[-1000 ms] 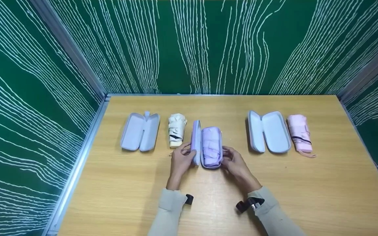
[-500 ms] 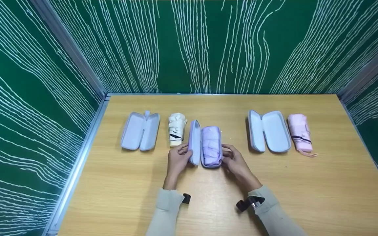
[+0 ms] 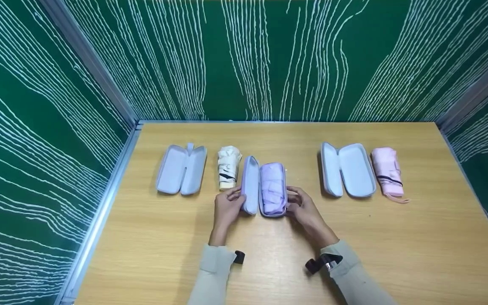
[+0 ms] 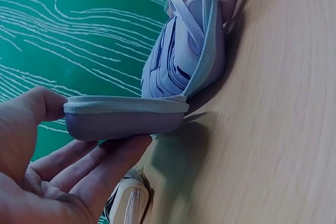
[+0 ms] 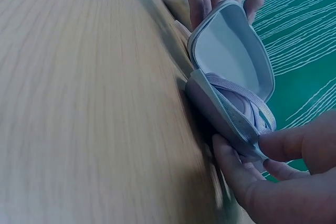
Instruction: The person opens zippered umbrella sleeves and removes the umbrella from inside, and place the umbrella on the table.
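Note:
In the head view, an unzipped purple hard case (image 3: 250,186) stands at the middle of the table with its lid raised on the left. A folded purple umbrella (image 3: 273,186) lies in the right half. My left hand (image 3: 228,207) holds the lid's outer edge, thumb on the rim and fingers underneath in the left wrist view. On the other side, my right hand (image 3: 307,214) pinches the zippered edge (image 5: 236,124) of the filled half, as the right wrist view shows. The umbrella's wrist strap (image 4: 188,22) loops out at the near end.
Left of the case lie a folded cream umbrella (image 3: 228,167) and an open, unfilled case (image 3: 172,169). To the right are another open case (image 3: 356,169) and a folded pink umbrella (image 3: 387,171). Green walls with white lines surround the wooden table (image 3: 269,271).
My left hand has moved slightly left and tipped the lid outward, so more of its pale inside shows. The right hand and the umbrella have stayed in place.

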Demonstrator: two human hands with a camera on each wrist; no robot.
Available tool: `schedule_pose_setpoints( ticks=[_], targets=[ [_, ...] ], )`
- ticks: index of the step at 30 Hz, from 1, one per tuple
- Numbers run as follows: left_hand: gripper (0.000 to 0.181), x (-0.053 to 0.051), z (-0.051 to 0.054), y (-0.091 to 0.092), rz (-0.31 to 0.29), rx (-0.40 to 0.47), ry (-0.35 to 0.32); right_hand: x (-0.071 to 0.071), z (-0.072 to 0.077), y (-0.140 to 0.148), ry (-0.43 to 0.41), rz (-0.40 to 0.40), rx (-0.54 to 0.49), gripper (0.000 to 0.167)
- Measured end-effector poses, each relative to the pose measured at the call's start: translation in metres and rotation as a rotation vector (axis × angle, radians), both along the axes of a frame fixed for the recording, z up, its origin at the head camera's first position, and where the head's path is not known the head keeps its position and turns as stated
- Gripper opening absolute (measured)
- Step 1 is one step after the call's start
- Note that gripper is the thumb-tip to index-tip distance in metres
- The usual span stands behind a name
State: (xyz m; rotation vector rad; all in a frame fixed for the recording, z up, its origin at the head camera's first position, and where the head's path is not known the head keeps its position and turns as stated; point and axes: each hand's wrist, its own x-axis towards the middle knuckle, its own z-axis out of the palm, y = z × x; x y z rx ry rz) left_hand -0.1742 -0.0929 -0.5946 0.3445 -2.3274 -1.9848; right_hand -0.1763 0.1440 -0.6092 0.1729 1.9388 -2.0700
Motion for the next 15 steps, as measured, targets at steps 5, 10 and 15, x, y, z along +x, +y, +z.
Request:
schedule_pose_setpoints(
  ticks=[5, 10, 15],
  targets=[
    [0.034, -0.0001, -0.0016, -0.0011, 0.007, -0.006, 0.011, 0.0008, 0.0003, 0.0007, 0.012, 0.000, 0.006, 0.058],
    [0.031, -0.0006, -0.0032, 0.0010, 0.022, -0.009, 0.008, 0.0013, 0.0001, 0.0039, 0.016, -0.009, 0.025, 0.057],
    [0.031, -0.0012, -0.0053, 0.0056, 0.044, 0.010, 0.002, -0.0002, -0.0002, 0.0093, 0.014, -0.021, 0.021, 0.058]
  ],
)
